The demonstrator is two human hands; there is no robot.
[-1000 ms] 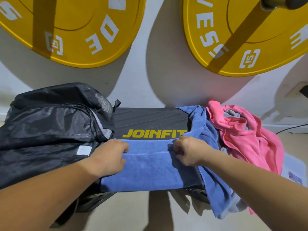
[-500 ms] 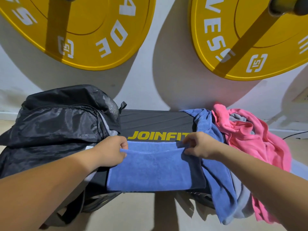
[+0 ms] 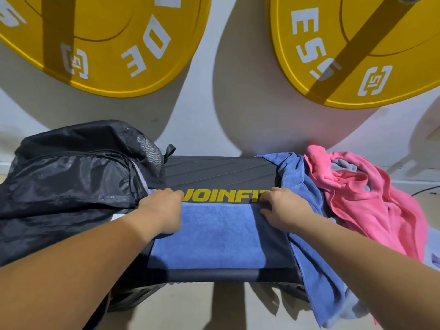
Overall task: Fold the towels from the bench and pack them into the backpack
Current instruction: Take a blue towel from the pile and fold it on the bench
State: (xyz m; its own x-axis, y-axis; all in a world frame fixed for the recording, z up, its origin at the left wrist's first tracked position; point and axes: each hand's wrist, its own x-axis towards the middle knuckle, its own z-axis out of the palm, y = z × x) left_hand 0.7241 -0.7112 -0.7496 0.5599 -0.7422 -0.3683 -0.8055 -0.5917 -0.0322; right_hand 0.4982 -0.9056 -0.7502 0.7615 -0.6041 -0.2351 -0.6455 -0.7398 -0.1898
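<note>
Blue towel [image 3: 214,236] lies flat on the black bench [image 3: 221,172], one end trailing off the right side. Left hand [image 3: 162,210] and right hand [image 3: 283,208] each press and pinch its far corners, fingers closed on the cloth. Backpack [image 3: 71,177] at left, pink towel [image 3: 371,201] heaped at right.

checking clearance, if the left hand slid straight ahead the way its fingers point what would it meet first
Probably nothing soon: the left hand points across the black padded bench, past the yellow lettering, toward the white wall. The black nylon backpack sits just to its left, close enough to brush.
</note>
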